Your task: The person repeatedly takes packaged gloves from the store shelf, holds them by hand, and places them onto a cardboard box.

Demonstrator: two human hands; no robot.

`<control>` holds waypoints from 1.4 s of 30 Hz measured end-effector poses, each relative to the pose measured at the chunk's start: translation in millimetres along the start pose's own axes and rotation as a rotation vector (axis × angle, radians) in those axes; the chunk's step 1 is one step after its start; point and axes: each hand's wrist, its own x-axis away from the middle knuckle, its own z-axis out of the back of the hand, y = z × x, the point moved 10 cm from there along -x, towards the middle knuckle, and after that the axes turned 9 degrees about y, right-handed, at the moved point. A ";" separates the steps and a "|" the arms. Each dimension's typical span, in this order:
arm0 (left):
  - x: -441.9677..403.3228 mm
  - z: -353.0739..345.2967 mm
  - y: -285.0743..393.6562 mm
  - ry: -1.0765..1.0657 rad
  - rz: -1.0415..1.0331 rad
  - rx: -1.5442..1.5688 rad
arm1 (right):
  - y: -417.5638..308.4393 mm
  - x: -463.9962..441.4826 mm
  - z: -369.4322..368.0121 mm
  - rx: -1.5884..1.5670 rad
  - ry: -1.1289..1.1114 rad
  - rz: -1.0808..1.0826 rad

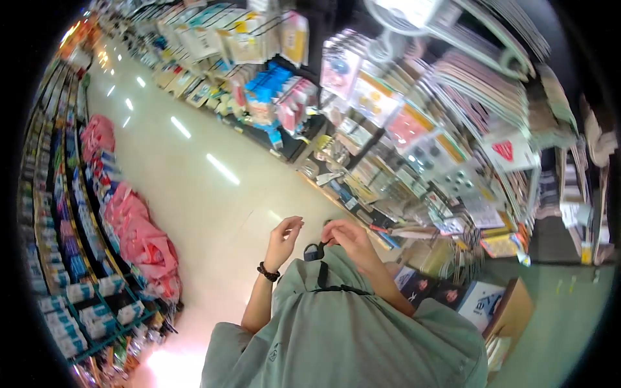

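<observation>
In front of my green shirt [336,323], both hands are raised at waist height. My left hand [284,238] is loosely curved with thumb and fingers apart and nothing in it; a dark beaded bracelet [268,271] circles that wrist. Opposite it, a short gap away, my right hand [350,238] has its fingers bent downward and holds nothing that I can see. Just below its fingertips shows a small black looped item [314,251], whose kind I cannot make out. A black strap [339,288] lies across the shirt.
A shop aisle floor [200,207] runs ahead to the left. On the right, racks hold hanging packets [414,126] and hangers; below stands a cardboard box [511,307]. Along the left are stocked shelves [71,213], partly covered by pink plastic bags [143,239].
</observation>
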 end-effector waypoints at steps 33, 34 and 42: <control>-559.7 85.4 64.9 -0.564 -0.330 -0.427 | -103.5 -679.7 14.1 0.135 0.931 0.383; -575.2 84.8 65.9 -0.563 -0.364 -0.442 | -95.8 -682.1 22.2 0.231 1.005 0.352; -647.3 94.0 75.1 -0.496 -0.359 -0.264 | -97.7 -670.9 21.0 0.554 1.476 0.347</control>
